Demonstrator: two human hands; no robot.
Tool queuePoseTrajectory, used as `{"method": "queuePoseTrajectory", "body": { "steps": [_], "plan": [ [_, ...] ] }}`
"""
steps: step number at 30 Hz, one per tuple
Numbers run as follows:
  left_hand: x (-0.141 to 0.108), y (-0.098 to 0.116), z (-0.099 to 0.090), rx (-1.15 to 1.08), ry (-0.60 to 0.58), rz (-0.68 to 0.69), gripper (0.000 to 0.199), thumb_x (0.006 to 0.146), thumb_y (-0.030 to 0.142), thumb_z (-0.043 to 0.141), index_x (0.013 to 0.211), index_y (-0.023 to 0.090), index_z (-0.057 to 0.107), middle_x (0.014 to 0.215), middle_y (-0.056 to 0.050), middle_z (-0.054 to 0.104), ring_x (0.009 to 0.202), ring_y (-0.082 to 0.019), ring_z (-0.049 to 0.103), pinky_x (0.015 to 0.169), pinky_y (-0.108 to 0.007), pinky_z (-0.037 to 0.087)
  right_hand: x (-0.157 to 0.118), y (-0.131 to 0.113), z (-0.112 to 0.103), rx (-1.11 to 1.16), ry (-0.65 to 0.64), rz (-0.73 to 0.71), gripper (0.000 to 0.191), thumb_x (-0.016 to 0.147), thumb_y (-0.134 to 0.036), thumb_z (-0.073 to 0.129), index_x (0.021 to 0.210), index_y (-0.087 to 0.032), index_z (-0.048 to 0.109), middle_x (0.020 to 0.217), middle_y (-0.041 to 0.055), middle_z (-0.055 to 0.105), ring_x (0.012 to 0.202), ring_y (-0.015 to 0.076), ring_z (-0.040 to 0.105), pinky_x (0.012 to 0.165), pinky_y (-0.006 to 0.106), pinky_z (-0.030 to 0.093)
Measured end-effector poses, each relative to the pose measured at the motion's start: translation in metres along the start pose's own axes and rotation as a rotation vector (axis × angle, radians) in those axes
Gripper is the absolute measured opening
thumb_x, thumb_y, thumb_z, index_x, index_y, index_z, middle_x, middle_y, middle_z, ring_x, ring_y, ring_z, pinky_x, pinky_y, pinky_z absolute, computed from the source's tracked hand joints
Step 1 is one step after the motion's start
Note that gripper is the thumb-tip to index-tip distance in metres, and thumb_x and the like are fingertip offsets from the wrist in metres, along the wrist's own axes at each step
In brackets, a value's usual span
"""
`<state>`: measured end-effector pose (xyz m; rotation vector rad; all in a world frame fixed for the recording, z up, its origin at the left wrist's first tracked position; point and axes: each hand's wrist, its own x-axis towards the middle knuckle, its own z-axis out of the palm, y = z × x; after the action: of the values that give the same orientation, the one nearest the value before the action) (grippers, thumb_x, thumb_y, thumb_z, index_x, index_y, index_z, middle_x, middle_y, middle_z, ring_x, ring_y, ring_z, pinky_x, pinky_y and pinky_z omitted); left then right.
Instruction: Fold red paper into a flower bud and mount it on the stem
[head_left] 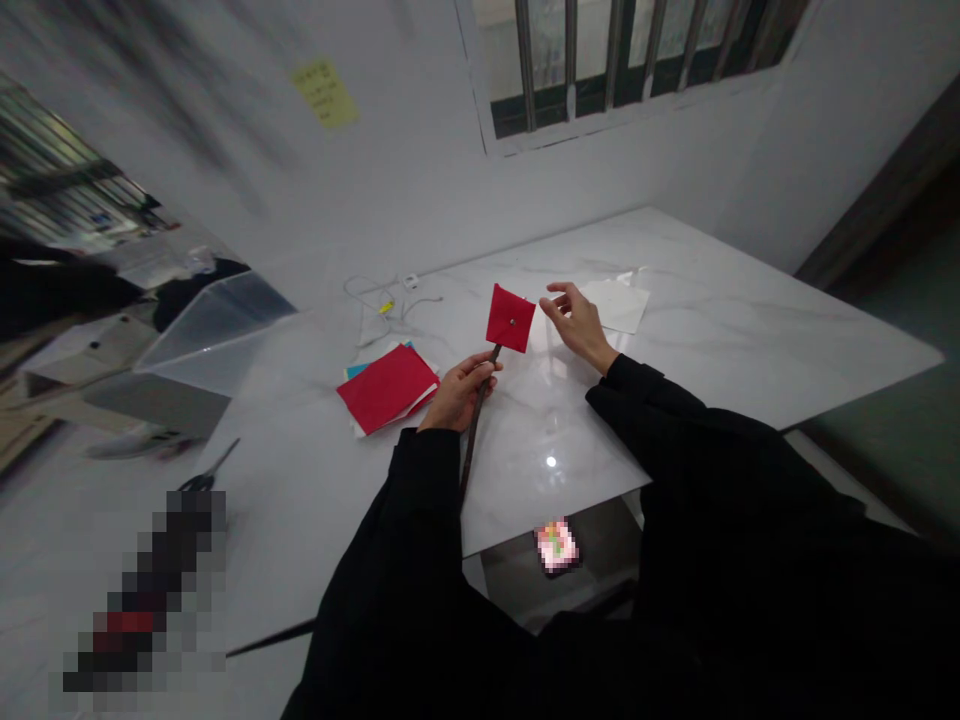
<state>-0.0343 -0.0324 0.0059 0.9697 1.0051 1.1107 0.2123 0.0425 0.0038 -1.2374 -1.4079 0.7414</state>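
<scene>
Above a white marble table (pixel 720 330), a person's left hand (pixel 457 392) closes firmly around a dark stick (pixel 475 430) topped by a red paper square (pixel 511 318), while the half-open, empty right hand (pixel 577 325) hovers just beside the square; folded red paper (pixel 386 388) lies nearby.

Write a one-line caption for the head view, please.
Left hand holds a stick topped with a red square; right hand beside it.

The left hand (pixel 457 392) grips a dark stick (pixel 474 440) topped with red paper (pixel 511 318), the right hand (pixel 576 322) open just beside.
</scene>
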Motion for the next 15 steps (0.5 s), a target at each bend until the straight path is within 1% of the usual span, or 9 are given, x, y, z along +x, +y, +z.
{"method": "queuePoseTrajectory", "body": {
  "steps": [2, 5, 6, 7, 9, 10, 11, 12, 15],
  "plan": [
    [-0.001, 0.001, 0.000, 0.009, -0.002, 0.002, 0.049, 0.066, 0.030, 0.097, 0.108, 0.015, 0.076, 0.097, -0.005, 0.075, 0.069, -0.008, 0.061, 0.069, -0.023, 0.050, -0.001, -0.002, -0.002, -0.046, 0.000, -0.046, 0.037, 0.096, -0.034, 0.064, 0.131, -0.024, 0.067, 0.097, 0.0048, 0.072, 0.088, 0.0220, 0.061, 0.096, 0.037, 0.049],
    [-0.002, 0.002, 0.001, 0.021, -0.002, -0.010, 0.050, 0.066, 0.030, 0.096, 0.109, 0.015, 0.075, 0.096, -0.004, 0.074, 0.070, -0.008, 0.062, 0.068, -0.022, 0.050, -0.003, -0.003, -0.003, -0.072, -0.042, -0.076, 0.052, 0.089, -0.019, 0.061, 0.140, -0.027, 0.067, 0.088, 0.0016, 0.071, 0.078, 0.0213, 0.058, 0.092, 0.036, 0.049],
    [-0.002, 0.002, 0.002, 0.022, 0.000, -0.014, 0.051, 0.066, 0.030, 0.097, 0.110, 0.015, 0.075, 0.096, -0.004, 0.074, 0.070, -0.008, 0.062, 0.068, -0.022, 0.050, -0.003, -0.003, -0.003, -0.099, -0.067, -0.082, 0.052, 0.087, -0.017, 0.061, 0.137, -0.027, 0.070, 0.085, 0.0012, 0.071, 0.076, 0.0210, 0.058, 0.090, 0.035, 0.049],
    [-0.002, 0.003, 0.002, 0.019, 0.004, -0.016, 0.051, 0.066, 0.030, 0.097, 0.110, 0.015, 0.075, 0.096, -0.004, 0.074, 0.070, -0.008, 0.062, 0.068, -0.021, 0.049, -0.003, -0.001, -0.002, -0.147, -0.100, -0.084, 0.047, 0.087, -0.016, 0.060, 0.129, -0.026, 0.076, 0.081, 0.0013, 0.071, 0.074, 0.0205, 0.057, 0.088, 0.035, 0.048],
    [-0.002, 0.003, 0.002, 0.003, 0.019, -0.009, 0.051, 0.066, 0.031, 0.097, 0.110, 0.016, 0.075, 0.097, -0.003, 0.073, 0.069, -0.007, 0.061, 0.066, -0.020, 0.049, -0.001, 0.002, -0.003, -0.278, -0.171, -0.068, 0.030, 0.088, -0.016, 0.058, 0.101, -0.022, 0.084, 0.072, 0.0027, 0.068, 0.071, 0.0195, 0.056, 0.083, 0.034, 0.046],
    [-0.002, 0.003, 0.002, -0.009, 0.028, -0.002, 0.051, 0.066, 0.031, 0.096, 0.110, 0.016, 0.075, 0.097, -0.002, 0.073, 0.069, -0.007, 0.061, 0.065, -0.020, 0.048, 0.000, 0.004, -0.003, -0.339, -0.200, -0.055, 0.027, 0.088, -0.016, 0.057, 0.088, -0.020, 0.084, 0.068, 0.0035, 0.067, 0.069, 0.0192, 0.055, 0.080, 0.033, 0.044],
    [-0.001, 0.003, 0.001, -0.020, 0.035, 0.006, 0.051, 0.066, 0.031, 0.096, 0.110, 0.017, 0.074, 0.098, -0.002, 0.072, 0.069, -0.006, 0.061, 0.064, -0.019, 0.048, 0.001, 0.006, -0.003, -0.385, -0.218, -0.042, 0.028, 0.089, -0.017, 0.056, 0.080, -0.019, 0.083, 0.065, 0.0041, 0.065, 0.067, 0.0190, 0.055, 0.078, 0.033, 0.043],
    [0.000, 0.003, 0.001, -0.030, 0.039, 0.013, 0.050, 0.067, 0.030, 0.096, 0.110, 0.017, 0.074, 0.098, -0.001, 0.071, 0.070, -0.006, 0.061, 0.064, -0.019, 0.048, 0.001, 0.007, -0.003, -0.413, -0.226, -0.037, 0.029, 0.089, -0.017, 0.056, 0.077, -0.019, 0.083, 0.064, 0.0045, 0.064, 0.067, 0.0191, 0.054, 0.076, 0.033, 0.042],
    [0.002, 0.003, 0.001, -0.061, 0.046, 0.022, 0.049, 0.067, 0.028, 0.095, 0.109, 0.017, 0.074, 0.098, 0.000, 0.070, 0.069, -0.005, 0.061, 0.062, -0.018, 0.047, 0.001, 0.010, -0.002, -0.422, -0.219, -0.070, 0.030, 0.089, -0.019, 0.055, 0.080, -0.019, 0.084, 0.069, 0.0058, 0.068, 0.069, 0.0198, 0.056, 0.076, 0.033, 0.042]
  ]
}}
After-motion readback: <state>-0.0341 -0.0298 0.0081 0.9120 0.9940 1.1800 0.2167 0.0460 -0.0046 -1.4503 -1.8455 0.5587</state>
